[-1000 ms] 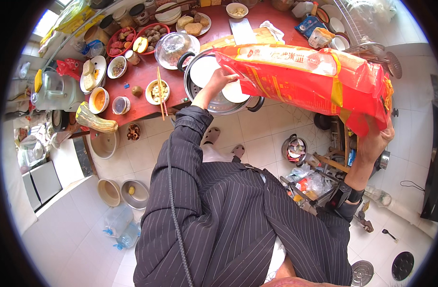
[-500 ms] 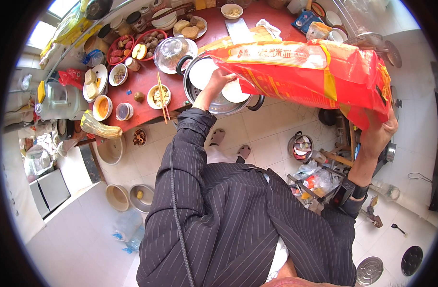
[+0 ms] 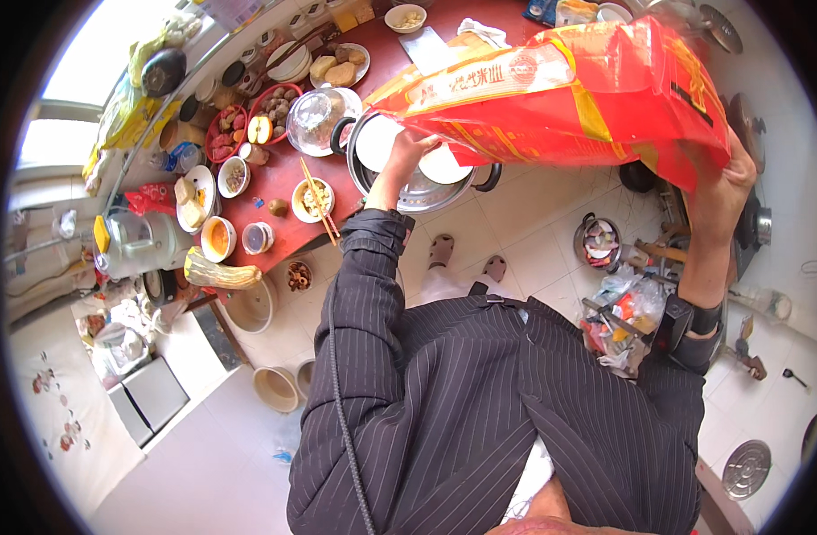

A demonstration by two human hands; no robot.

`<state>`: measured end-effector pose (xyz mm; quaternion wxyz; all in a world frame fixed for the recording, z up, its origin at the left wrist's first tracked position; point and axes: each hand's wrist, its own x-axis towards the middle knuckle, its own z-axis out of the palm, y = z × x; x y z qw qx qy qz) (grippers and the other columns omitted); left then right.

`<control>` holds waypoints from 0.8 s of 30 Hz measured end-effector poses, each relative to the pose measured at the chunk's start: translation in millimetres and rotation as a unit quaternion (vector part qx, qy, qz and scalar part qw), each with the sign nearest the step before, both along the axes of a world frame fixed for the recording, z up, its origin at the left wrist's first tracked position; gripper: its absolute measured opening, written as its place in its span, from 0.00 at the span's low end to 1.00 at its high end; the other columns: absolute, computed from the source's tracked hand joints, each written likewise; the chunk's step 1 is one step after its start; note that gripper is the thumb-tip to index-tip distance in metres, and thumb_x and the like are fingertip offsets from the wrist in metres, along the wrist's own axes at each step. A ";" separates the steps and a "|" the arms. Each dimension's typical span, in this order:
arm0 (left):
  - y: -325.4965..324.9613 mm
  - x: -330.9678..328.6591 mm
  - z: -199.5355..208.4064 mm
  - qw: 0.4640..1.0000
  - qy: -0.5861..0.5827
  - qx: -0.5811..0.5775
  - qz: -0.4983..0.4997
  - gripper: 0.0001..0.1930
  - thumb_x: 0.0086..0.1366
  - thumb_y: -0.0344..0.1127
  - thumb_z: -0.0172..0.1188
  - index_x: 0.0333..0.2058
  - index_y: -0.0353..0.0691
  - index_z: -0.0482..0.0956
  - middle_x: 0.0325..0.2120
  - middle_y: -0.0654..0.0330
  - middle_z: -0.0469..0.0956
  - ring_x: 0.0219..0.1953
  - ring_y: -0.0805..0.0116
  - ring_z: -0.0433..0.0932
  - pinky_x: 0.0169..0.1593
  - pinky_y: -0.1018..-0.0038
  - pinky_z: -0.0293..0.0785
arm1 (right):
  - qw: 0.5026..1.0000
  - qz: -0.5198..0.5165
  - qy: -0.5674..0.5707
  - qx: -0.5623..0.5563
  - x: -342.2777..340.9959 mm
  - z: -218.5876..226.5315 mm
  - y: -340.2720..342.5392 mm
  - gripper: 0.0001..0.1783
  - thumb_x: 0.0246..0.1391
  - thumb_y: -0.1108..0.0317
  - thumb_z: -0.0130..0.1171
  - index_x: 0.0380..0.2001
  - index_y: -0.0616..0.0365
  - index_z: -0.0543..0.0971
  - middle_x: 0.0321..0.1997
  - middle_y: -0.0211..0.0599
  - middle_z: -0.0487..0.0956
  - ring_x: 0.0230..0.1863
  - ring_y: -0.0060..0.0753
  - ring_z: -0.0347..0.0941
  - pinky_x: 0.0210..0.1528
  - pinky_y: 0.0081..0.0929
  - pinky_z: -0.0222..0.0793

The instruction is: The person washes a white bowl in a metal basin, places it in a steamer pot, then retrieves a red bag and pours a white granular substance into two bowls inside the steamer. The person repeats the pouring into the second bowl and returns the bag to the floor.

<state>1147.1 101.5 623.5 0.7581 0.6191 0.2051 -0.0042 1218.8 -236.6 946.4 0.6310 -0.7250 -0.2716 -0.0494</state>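
Note:
A large red plastic bag (image 3: 604, 98) with yellow and white print stretches sideways over the table's near edge. My right hand (image 3: 732, 178) is closed on its right end, gripping the crumpled plastic from below. At the other end my left hand (image 3: 410, 153) pinches the bag's lower edge, over a steel pot (image 3: 417, 198) with black handles. Inside the pot sit a white bowl (image 3: 375, 143) and a second white bowl (image 3: 446, 168), both partly hidden by my hand and the bag. Whatever the bag contains is hidden.
On the red table (image 3: 288, 174) stand a glass-lidded dish (image 3: 319, 120), a bowl with chopsticks (image 3: 313, 198), a bowl of orange liquid (image 3: 217, 238) and a squash (image 3: 221, 270). A pot of scraps (image 3: 598, 241) and a rubbish bag (image 3: 627, 312) are on the right.
The view has shifted, so the table's left side and the floor things sit further right. The bag's right end is slightly lower in view, and both hands keep hold of it.

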 end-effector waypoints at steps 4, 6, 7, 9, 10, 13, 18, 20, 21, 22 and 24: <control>-2.4 0.7 3.4 1.000 -0.011 -0.009 0.005 0.17 0.63 0.23 0.57 0.50 0.24 0.71 0.45 0.48 0.78 0.46 0.62 0.80 0.55 0.69 0.74 | 1.000 -0.017 -0.008 -0.005 1.1 -0.4 -1.7 0.12 0.52 0.75 0.65 0.41 0.68 0.81 0.35 0.26 0.80 0.36 0.13 0.72 0.40 0.14 0.70; -3.9 2.3 7.1 1.000 -0.016 -0.020 0.010 0.16 0.63 0.22 0.57 0.50 0.25 0.71 0.45 0.49 0.78 0.47 0.62 0.79 0.56 0.69 0.74 | 1.000 -0.008 -0.017 0.007 2.6 -2.3 -4.8 0.12 0.52 0.75 0.65 0.40 0.67 0.81 0.34 0.24 0.79 0.35 0.12 0.72 0.39 0.13 0.70; -5.1 2.1 8.2 0.999 -0.025 -0.035 0.018 0.16 0.63 0.22 0.57 0.50 0.25 0.71 0.45 0.49 0.78 0.47 0.62 0.79 0.56 0.69 0.74 | 1.000 -0.005 -0.015 0.004 4.4 -4.5 -6.1 0.12 0.52 0.75 0.65 0.40 0.66 0.81 0.34 0.24 0.79 0.35 0.12 0.72 0.39 0.13 0.70; -6.6 2.2 11.7 0.998 -0.031 -0.051 0.028 0.16 0.63 0.22 0.57 0.50 0.26 0.71 0.45 0.50 0.78 0.47 0.62 0.79 0.57 0.69 0.74 | 1.000 0.003 -0.022 -0.016 8.7 -8.1 -11.1 0.12 0.53 0.75 0.65 0.41 0.66 0.81 0.35 0.24 0.80 0.35 0.14 0.73 0.40 0.14 0.71; -6.8 2.5 13.4 0.998 -0.031 -0.050 0.030 0.16 0.63 0.22 0.57 0.50 0.26 0.71 0.45 0.50 0.78 0.47 0.62 0.79 0.57 0.68 0.74 | 1.000 -0.007 -0.019 -0.010 11.7 -10.3 -13.6 0.14 0.53 0.75 0.64 0.44 0.67 0.80 0.38 0.27 0.80 0.38 0.16 0.74 0.43 0.16 0.71; -5.0 4.3 17.0 0.999 -0.007 -0.027 0.020 0.16 0.63 0.23 0.57 0.50 0.26 0.72 0.45 0.50 0.78 0.47 0.62 0.79 0.57 0.68 0.74 | 1.000 -0.003 -0.007 -0.014 17.0 -16.0 -23.8 0.18 0.54 0.74 0.64 0.48 0.67 0.78 0.44 0.32 0.81 0.44 0.20 0.75 0.50 0.19 0.71; -1.5 6.2 20.0 1.000 0.002 -0.018 -0.005 0.15 0.63 0.23 0.58 0.49 0.27 0.72 0.44 0.50 0.78 0.46 0.63 0.79 0.56 0.69 0.74 | 1.000 -0.001 0.001 -0.013 20.7 -23.2 -33.9 0.20 0.53 0.74 0.65 0.50 0.66 0.78 0.44 0.31 0.81 0.44 0.19 0.76 0.49 0.18 0.71; -1.6 6.6 20.0 1.000 0.017 0.007 0.004 0.15 0.63 0.24 0.58 0.48 0.27 0.73 0.44 0.51 0.79 0.46 0.63 0.79 0.56 0.69 0.75 | 1.000 -0.010 -0.014 -0.018 22.0 -25.2 -34.8 0.20 0.54 0.73 0.65 0.50 0.66 0.78 0.44 0.31 0.81 0.44 0.19 0.76 0.49 0.18 0.72; -1.8 6.8 19.8 1.000 0.003 0.002 0.003 0.14 0.63 0.24 0.58 0.48 0.27 0.73 0.44 0.51 0.79 0.46 0.63 0.79 0.55 0.69 0.75 | 0.999 -0.013 -0.020 -0.022 22.7 -26.1 -35.3 0.20 0.54 0.72 0.65 0.51 0.66 0.77 0.44 0.31 0.81 0.44 0.19 0.76 0.49 0.18 0.72; -2.0 6.7 19.0 1.000 0.000 0.000 0.004 0.14 0.63 0.24 0.58 0.47 0.26 0.74 0.43 0.51 0.79 0.45 0.64 0.79 0.55 0.69 0.75 | 1.000 -0.006 -0.016 -0.020 23.4 -27.4 -35.6 0.20 0.54 0.72 0.65 0.51 0.66 0.77 0.45 0.31 0.81 0.44 0.19 0.76 0.49 0.18 0.72; -1.7 7.2 17.2 1.000 -0.001 0.001 0.003 0.13 0.63 0.24 0.58 0.46 0.26 0.74 0.43 0.51 0.79 0.45 0.64 0.79 0.55 0.70 0.75 | 1.000 0.006 -0.009 -0.015 25.5 -29.8 -37.2 0.20 0.55 0.72 0.65 0.51 0.66 0.77 0.45 0.31 0.81 0.45 0.19 0.76 0.50 0.19 0.72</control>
